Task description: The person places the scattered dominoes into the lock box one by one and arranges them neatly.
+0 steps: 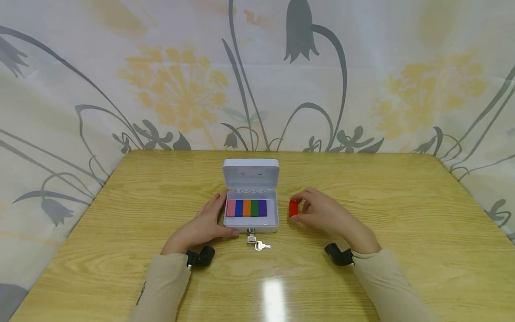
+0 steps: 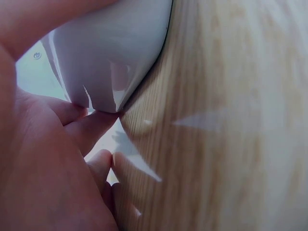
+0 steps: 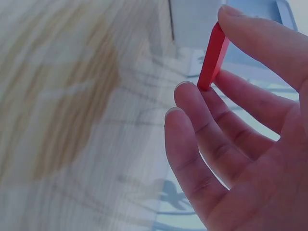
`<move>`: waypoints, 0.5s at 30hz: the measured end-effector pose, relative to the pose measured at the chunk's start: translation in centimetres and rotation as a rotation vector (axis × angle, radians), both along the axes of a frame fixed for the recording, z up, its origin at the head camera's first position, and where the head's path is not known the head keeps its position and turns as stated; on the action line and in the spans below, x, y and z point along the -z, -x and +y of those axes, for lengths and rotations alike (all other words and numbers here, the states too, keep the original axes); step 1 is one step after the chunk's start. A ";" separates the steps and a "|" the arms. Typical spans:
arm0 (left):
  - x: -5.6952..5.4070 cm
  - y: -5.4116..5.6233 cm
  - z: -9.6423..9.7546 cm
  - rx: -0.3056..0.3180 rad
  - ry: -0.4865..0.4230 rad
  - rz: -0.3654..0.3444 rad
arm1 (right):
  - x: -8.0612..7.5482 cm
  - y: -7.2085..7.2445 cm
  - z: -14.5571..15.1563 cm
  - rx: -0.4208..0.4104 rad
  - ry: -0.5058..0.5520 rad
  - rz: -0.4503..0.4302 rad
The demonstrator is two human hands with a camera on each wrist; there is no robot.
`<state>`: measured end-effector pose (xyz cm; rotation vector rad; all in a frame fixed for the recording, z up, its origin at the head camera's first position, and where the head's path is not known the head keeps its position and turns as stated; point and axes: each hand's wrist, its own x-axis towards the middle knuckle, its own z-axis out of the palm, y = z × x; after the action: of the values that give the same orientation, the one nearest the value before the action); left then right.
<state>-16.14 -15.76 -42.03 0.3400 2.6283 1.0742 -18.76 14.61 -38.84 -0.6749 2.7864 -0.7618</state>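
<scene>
A white metal cash box (image 1: pixel 251 226) stands on the table with its lid (image 1: pixel 251 174) raised. Side by side in it lies a row of coloured blocks (image 1: pixel 247 208): pink, blue, orange, green and purple. My left hand (image 1: pixel 203 227) holds the box by its left side, thumb at the front corner and fingers toward the back. In the left wrist view, fingertips touch the box's white wall (image 2: pixel 115 53). To the right of the box, my right hand (image 1: pixel 327 212) pinches a red block (image 1: pixel 293 209) upright between thumb and fingers. The right wrist view shows that red block (image 3: pixel 214 57) edge-on.
A key sits in the lock (image 1: pixel 251 237) on the box's front, and a second key (image 1: pixel 262 246) hangs beside it over the wooden table (image 1: pixel 322 290). Flower-patterned cloth (image 1: pixel 257 89) rises behind the table and along both sides.
</scene>
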 end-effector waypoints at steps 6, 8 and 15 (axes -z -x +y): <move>-0.1 0.0 0.1 -0.004 -0.003 0.000 | -0.6 0.3 -1.2 0.002 0.011 -0.004; -0.1 0.0 0.0 -0.005 -0.004 -0.001 | -0.8 0.4 -1.5 0.001 0.017 0.000; -0.2 0.0 0.0 -0.010 0.003 -0.002 | -1.0 0.7 -2.3 0.004 0.026 0.000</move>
<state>-16.13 -15.80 -41.88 0.3247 2.6325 1.0725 -19.41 12.32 -37.87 -0.6745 2.7829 -0.8002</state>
